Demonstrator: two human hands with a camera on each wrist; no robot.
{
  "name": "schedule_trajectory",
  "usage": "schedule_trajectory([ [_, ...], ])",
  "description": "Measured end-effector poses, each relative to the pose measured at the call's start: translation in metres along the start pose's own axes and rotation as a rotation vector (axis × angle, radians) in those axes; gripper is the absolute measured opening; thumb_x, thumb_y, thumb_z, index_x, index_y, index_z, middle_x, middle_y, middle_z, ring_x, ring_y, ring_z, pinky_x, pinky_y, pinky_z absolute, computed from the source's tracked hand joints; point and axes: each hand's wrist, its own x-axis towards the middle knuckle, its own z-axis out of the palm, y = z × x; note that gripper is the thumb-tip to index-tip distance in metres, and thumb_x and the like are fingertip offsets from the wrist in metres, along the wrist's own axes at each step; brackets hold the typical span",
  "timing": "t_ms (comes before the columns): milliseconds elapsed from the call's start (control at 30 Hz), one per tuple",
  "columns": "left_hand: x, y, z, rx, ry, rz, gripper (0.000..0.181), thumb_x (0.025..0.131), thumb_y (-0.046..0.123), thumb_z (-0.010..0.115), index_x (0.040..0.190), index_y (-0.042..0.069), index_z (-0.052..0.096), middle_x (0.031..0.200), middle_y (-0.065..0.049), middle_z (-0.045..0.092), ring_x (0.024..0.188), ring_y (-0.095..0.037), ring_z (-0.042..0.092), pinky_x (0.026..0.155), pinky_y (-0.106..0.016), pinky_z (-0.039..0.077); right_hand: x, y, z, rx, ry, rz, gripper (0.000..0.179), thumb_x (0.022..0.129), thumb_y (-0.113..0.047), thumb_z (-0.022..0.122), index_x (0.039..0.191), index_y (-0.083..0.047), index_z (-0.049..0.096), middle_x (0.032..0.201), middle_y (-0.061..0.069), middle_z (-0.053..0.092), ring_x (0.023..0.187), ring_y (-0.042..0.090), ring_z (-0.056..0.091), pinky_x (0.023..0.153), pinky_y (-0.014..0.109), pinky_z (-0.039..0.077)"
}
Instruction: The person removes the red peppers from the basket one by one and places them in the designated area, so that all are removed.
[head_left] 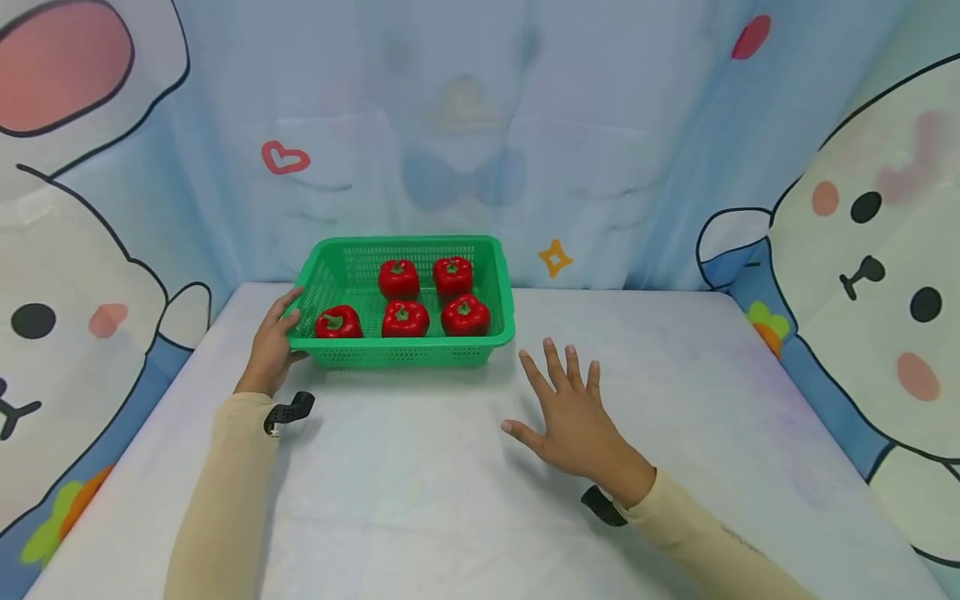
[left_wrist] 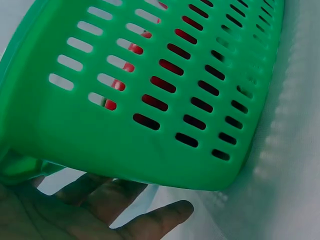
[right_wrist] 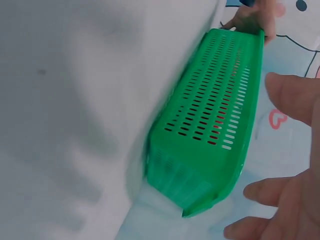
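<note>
In the head view, a green plastic basket (head_left: 405, 356) stands near the back of the table and holds several red bell peppers (head_left: 406, 318). My left hand (head_left: 270, 346) is at the basket's left end, its fingers spread against the end and rim. The left wrist view shows the basket's slotted side (left_wrist: 165, 100), with the thumb (left_wrist: 165, 215) apart from it. To the right and nearer the front, my right hand (head_left: 573, 425) hovers over the table with fingers spread, holding nothing. The right wrist view shows its thumb and fingers apart from the basket (right_wrist: 210, 110).
A white cloth covers the table (head_left: 405, 500). Behind it hangs a light blue curtain (head_left: 600, 167) printed with cartoon animals, which also covers both sides. Dark straps (head_left: 291, 410) sit at both wrists.
</note>
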Motion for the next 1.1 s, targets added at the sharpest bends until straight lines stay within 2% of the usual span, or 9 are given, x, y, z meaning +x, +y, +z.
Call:
schedule_trajectory([
  [67,0.001,0.0,-0.001,-0.017,0.004,-0.006,0.048,0.109,0.037,0.026,0.157,0.039,0.021,0.164,-0.01,0.016,0.141,-0.032,0.032,0.099,-0.044,0.038,0.007,-0.001,-0.001,0.048,0.021,-0.029,0.09,0.09,-0.063,0.058,0.159,-0.018,0.022,0.165,0.018,0.013,0.149,0.049,0.011,0.114,0.07,0.011],
  [133,0.002,0.0,-0.002,-0.003,0.018,-0.007,0.048,0.109,0.036,0.026,0.156,0.039,0.021,0.163,-0.011,0.018,0.137,-0.029,0.036,0.094,-0.039,0.041,0.017,-0.002,-0.005,0.147,0.057,-0.064,0.079,0.092,-0.056,0.061,0.154,-0.015,0.034,0.16,0.015,0.031,0.146,0.041,0.03,0.114,0.062,0.025],
  [233,0.003,-0.002,-0.003,0.015,0.039,-0.003,0.048,0.109,0.035,0.026,0.157,0.038,0.022,0.162,-0.011,0.02,0.131,-0.025,0.041,0.088,-0.033,0.043,0.039,-0.002,-0.013,0.315,0.121,-0.124,0.055,0.094,-0.042,0.065,0.138,-0.011,0.057,0.139,0.01,0.06,0.128,0.03,0.056,0.104,0.052,0.044],
  [300,0.003,-0.003,-0.003,0.021,0.048,0.002,0.048,0.109,0.034,0.026,0.157,0.037,0.023,0.162,-0.011,0.021,0.128,-0.023,0.042,0.085,-0.031,0.043,0.058,-0.001,-0.018,0.413,0.146,-0.164,0.042,0.094,-0.033,0.067,0.128,-0.009,0.065,0.127,0.008,0.068,0.118,0.027,0.062,0.099,0.049,0.048],
  [400,0.004,-0.005,-0.002,0.017,0.057,0.008,0.048,0.109,0.034,0.027,0.156,0.036,0.024,0.162,-0.01,0.021,0.128,-0.024,0.042,0.085,-0.031,0.043,0.09,0.003,-0.021,0.481,0.157,-0.208,0.039,0.093,-0.027,0.069,0.127,-0.009,0.064,0.126,0.009,0.065,0.117,0.028,0.059,0.098,0.049,0.048],
  [633,0.011,-0.012,0.008,0.035,0.069,0.006,0.046,0.109,0.033,0.028,0.155,0.037,0.028,0.162,-0.006,0.021,0.137,-0.032,0.036,0.098,-0.044,0.04,0.146,0.019,-0.009,0.354,0.07,-0.232,0.042,0.09,-0.018,0.073,0.13,-0.009,0.062,0.131,0.013,0.057,0.122,0.031,0.051,0.101,0.05,0.045],
  [833,0.016,-0.011,0.018,0.04,0.066,0.004,0.046,0.108,0.031,0.03,0.154,0.035,0.031,0.164,-0.004,0.019,0.142,-0.033,0.031,0.106,-0.055,0.036,0.164,0.025,-0.008,0.2,-0.059,-0.232,0.067,0.085,-0.021,0.078,0.145,-0.013,0.049,0.143,0.015,0.05,0.133,0.036,0.042,0.108,0.055,0.036],
  [933,0.015,-0.01,0.015,0.037,0.069,0.011,0.046,0.108,0.031,0.03,0.154,0.034,0.03,0.163,-0.003,0.019,0.142,-0.033,0.031,0.108,-0.056,0.035,0.172,0.021,-0.011,0.131,-0.113,-0.225,0.078,0.084,-0.022,0.079,0.152,-0.016,0.04,0.147,0.016,0.047,0.137,0.038,0.04,0.111,0.059,0.031],
  [1100,0.009,-0.011,0.004,0.027,0.088,0.015,0.046,0.109,0.031,0.028,0.155,0.036,0.029,0.162,-0.004,0.022,0.139,-0.031,0.035,0.103,-0.049,0.039,0.185,0.007,-0.012,0.049,-0.175,-0.232,0.079,0.084,-0.022,0.079,0.152,-0.018,0.04,0.148,0.015,0.048,0.138,0.038,0.04,0.111,0.061,0.03],
])
